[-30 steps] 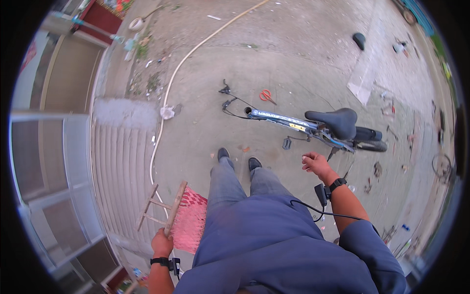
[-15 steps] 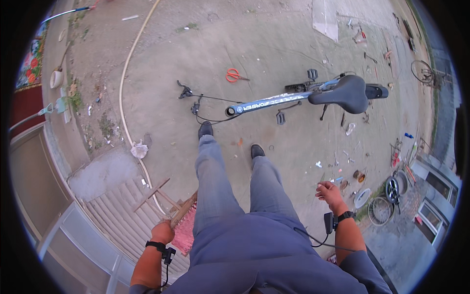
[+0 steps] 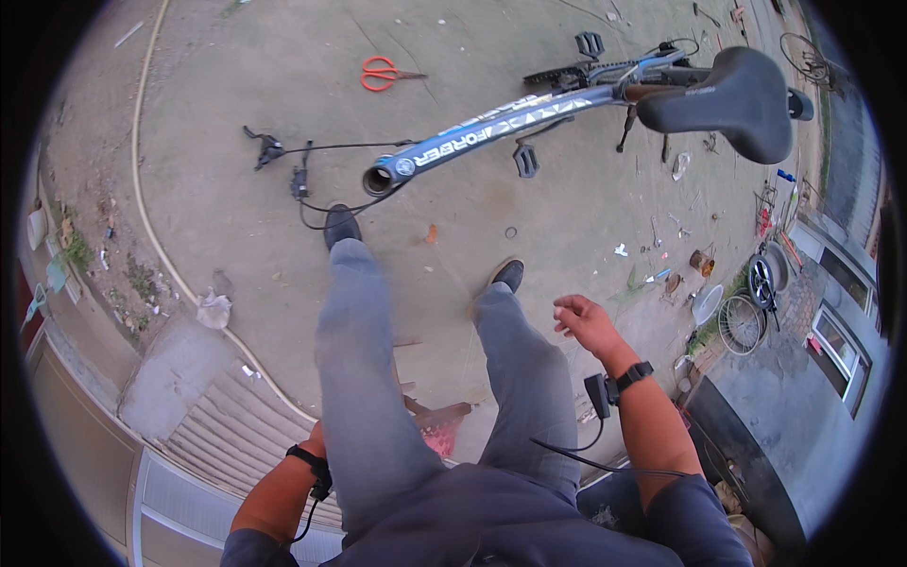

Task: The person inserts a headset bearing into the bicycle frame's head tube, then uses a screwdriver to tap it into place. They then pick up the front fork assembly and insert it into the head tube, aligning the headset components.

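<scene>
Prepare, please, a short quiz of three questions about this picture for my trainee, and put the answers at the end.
1. True or false: the right hand is apart from the bike.

2. Choose one: which colour are the handles of the scissors on the ground?
A) green
B) orange-red
C) black

3. Short answer: which hand is partly hidden behind a leg?

Key:
1. True.
2. B.
3. The left hand.
</scene>
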The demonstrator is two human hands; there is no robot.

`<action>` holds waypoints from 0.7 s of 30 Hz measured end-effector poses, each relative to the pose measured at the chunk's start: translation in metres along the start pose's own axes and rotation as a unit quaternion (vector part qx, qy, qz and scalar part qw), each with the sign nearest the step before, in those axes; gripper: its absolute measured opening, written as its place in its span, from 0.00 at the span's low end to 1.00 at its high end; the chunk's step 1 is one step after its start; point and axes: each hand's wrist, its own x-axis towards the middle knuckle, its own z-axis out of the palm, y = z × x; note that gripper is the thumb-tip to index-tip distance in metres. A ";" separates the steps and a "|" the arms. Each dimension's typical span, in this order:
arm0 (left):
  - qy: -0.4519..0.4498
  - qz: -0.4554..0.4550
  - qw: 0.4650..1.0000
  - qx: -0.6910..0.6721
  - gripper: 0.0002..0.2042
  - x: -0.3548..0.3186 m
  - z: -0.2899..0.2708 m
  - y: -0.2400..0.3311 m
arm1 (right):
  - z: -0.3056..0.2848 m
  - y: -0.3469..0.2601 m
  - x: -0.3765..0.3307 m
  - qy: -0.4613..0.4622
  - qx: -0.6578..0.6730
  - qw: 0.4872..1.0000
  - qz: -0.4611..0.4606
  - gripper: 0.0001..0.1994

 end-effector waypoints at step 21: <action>0.321 -0.039 0.925 -0.202 0.18 0.096 -0.043 0.014 | -0.053 0.032 0.113 0.047 0.067 0.996 -0.035 0.20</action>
